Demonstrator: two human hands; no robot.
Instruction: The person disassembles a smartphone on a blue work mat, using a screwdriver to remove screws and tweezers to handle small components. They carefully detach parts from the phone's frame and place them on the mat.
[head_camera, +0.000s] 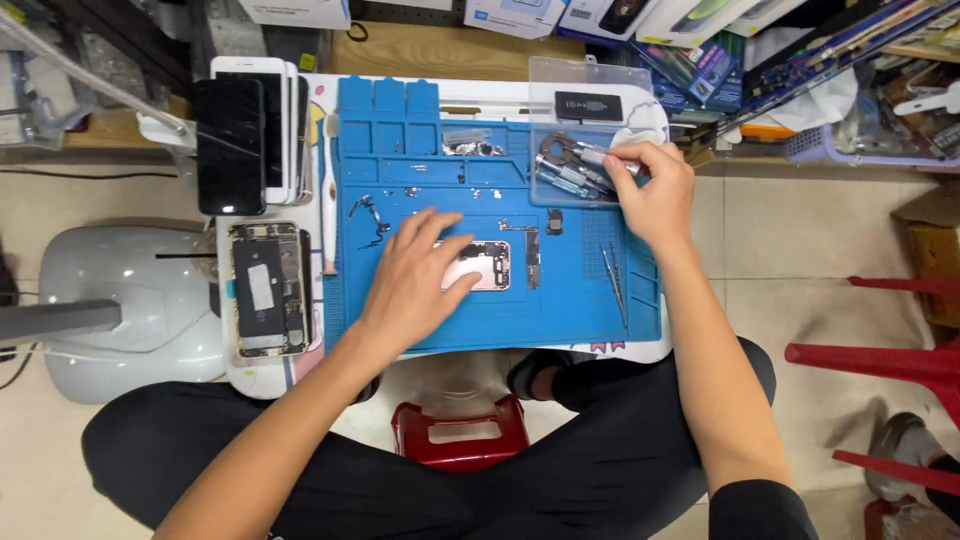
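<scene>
Blue mat keeps small parts together while the left hand lies open, pinning the phone shell, and right-hand fingers pinch a screwdriver over the clear tray.

- The left hand lies flat, fingers spread, on an opened phone housing in the middle of the blue repair mat.
- The right hand reaches into a clear plastic tool box at the mat's far right corner, fingertips closed on a silver screwdriver handle.
- Tweezers lie on the mat just right of the housing.
- A gutted phone with battery showing sits left of the mat, below a stack of phones.
- A red stool stands between the person's legs.
</scene>
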